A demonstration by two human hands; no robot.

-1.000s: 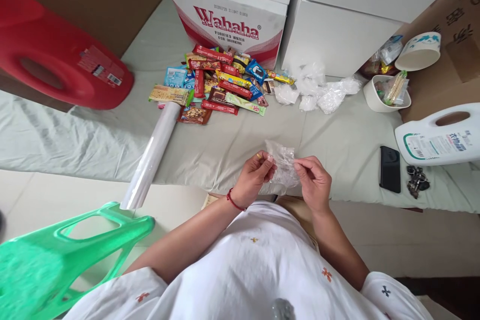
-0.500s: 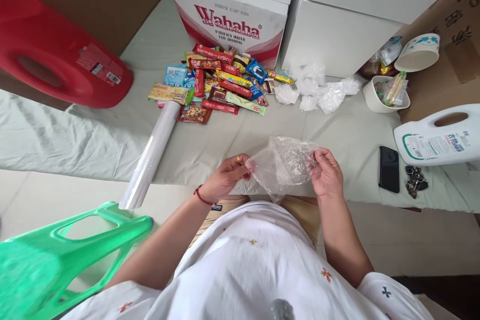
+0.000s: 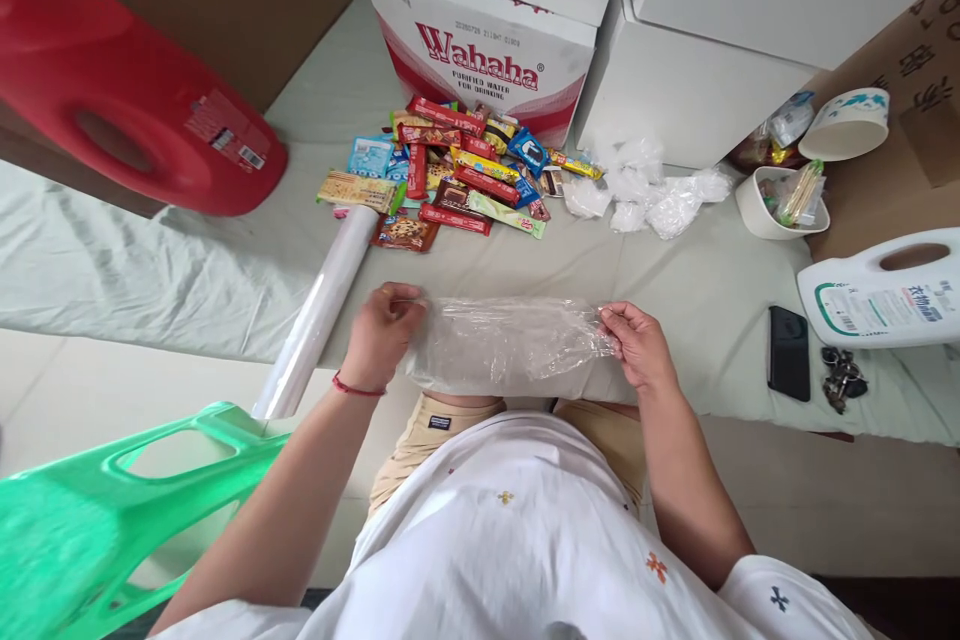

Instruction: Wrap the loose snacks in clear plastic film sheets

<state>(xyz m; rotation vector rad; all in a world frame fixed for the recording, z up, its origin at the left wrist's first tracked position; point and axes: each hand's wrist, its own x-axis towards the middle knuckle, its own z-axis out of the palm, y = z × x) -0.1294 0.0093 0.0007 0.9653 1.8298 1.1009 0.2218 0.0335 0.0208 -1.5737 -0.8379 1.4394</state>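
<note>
A clear plastic bag [image 3: 510,340] is stretched sideways between my two hands, in front of my lap at the front edge of the cloth-covered surface. My left hand [image 3: 382,325], with a red cord on the wrist, pinches its left end. At the right end, my right hand [image 3: 634,340] grips the crumpled film between thumb and fingers. Beyond my left hand lies a roll of clear plastic bags or film [image 3: 322,310], jutting over the edge. Behind the bag is a heap of wrapped snacks [image 3: 465,170], and to its right several crumpled clear plastic bundles [image 3: 660,190].
A red jug [image 3: 172,130] and a green stool [image 3: 112,510] are on the left. At the back stands a Wahaha carton [image 3: 480,50]. On the right are a white bowl [image 3: 780,210], a white detergent bottle [image 3: 885,290], a phone [image 3: 787,355] and keys [image 3: 844,375].
My left hand has moved left, away from my right hand. The bag between them has gone from bunched to spread wide. The whole view has shifted slightly.
</note>
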